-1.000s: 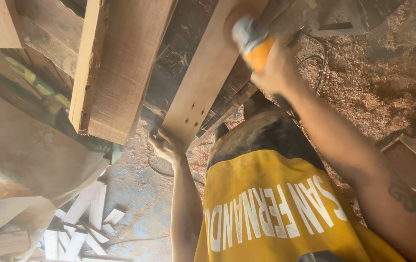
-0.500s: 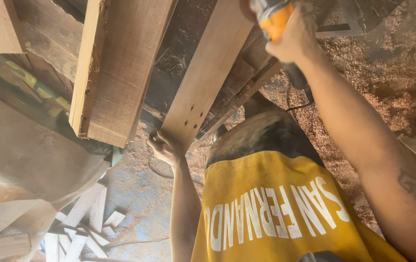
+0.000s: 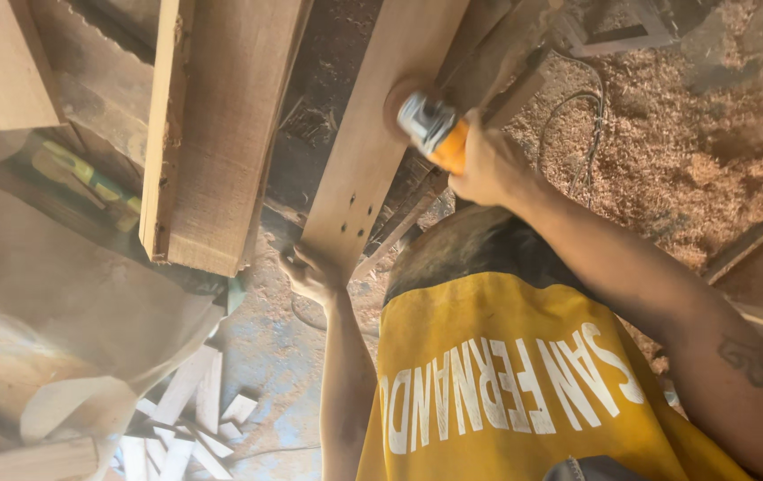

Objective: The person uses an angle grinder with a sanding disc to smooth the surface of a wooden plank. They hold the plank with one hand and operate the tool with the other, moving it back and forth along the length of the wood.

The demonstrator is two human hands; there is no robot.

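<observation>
Wooden plank [image 3: 373, 151], stiff and seemingly heavy, runs toward 12 o'clock; left hand [image 3: 310, 274] grips its near end, right hand [image 3: 487, 165] clenches the orange sander [image 3: 430, 126] pressed on its face.

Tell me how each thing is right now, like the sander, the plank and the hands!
Sander: pressed on the plank, gripped by the right hand.
Plank: lying slanted, bare wood, small holes near its lower end.
Right hand: closed around the sander's orange body.
Left hand: holding the plank's lower end.
Thick board: lying beside the plank, untouched.
Offcuts: scattered on the floor.
Sawdust: piled loose.
</observation>
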